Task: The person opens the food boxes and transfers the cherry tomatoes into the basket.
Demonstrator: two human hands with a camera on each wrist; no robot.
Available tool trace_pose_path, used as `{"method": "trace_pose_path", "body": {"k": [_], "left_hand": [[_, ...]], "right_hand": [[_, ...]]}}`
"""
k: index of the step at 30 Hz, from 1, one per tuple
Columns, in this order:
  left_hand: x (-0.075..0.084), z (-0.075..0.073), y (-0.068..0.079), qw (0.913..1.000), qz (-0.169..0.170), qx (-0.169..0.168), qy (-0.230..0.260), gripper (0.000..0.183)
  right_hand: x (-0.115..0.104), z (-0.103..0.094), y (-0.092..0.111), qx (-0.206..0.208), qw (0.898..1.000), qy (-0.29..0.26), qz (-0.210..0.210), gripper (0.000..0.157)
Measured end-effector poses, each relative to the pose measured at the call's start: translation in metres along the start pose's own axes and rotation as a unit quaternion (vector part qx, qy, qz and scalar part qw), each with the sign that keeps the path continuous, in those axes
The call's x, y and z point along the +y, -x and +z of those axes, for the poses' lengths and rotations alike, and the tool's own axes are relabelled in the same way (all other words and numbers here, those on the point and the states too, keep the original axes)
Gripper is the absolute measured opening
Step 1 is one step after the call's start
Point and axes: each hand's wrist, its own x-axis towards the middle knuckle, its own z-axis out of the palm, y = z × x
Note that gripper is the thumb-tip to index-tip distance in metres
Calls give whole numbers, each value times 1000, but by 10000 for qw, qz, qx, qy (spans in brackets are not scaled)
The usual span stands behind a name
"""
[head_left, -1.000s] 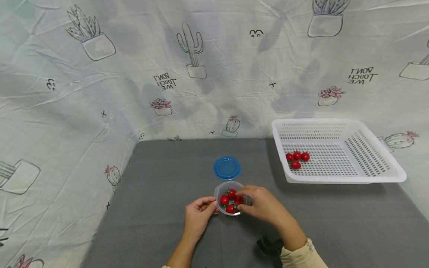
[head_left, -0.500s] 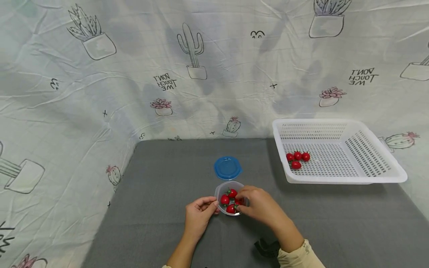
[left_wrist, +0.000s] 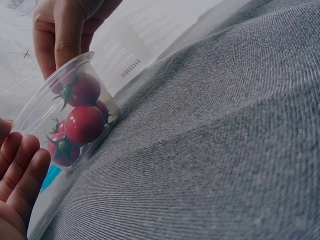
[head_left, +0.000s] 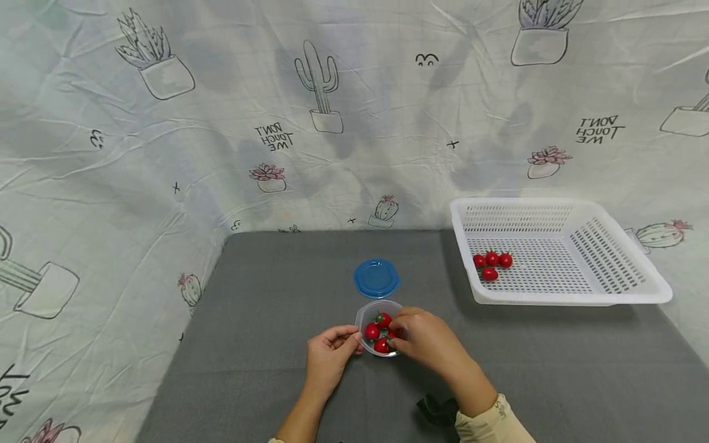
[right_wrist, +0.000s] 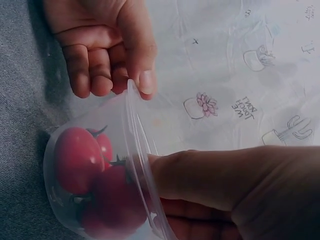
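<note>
The right sleeve (head_left: 490, 423) has shifted slightly left; the left hand (head_left: 329, 355) pinches the clear cup (head_left: 367, 312), on the bench (head_left: 266, 307), by its rim; the right hand (head_left: 423, 338), fingers bent, reaches among the tomatoes (head_left: 372, 331) inside, any grip unclear.

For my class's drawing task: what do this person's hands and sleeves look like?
The left hand and right hand are bare: no gloves or rings show. The right sleeve is cream, with small dark marks near its edge; only a sliver of the left sleeve shows. Something black appears beside the right forearm; whether worn is unclear.
</note>
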Motion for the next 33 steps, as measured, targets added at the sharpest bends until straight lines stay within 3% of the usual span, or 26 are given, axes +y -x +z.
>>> {"method": "trace_pose_path", "body": {"k": [11,18,24,28,33], "left_hand": [[-2,1,0,9999,90,-35,69,12],[0,2,1,9999,97,-60,61,14],[0,2,1,9999,122,-61,56,14],[0,2,1,9998,167,-50,51,15],[-1,2,1,9998,214,-16,62,16]], "right_hand": [[-5,4,-2,223,9986,481,14,16],[-8,7,-3,417,9965,666,266,27],[-6,8,-2,557,9946,877,27,25],[-5,6,-2,432,9953,854,-124,16],[-4,-2,-5,-78,9976,655,-194,14]]}}
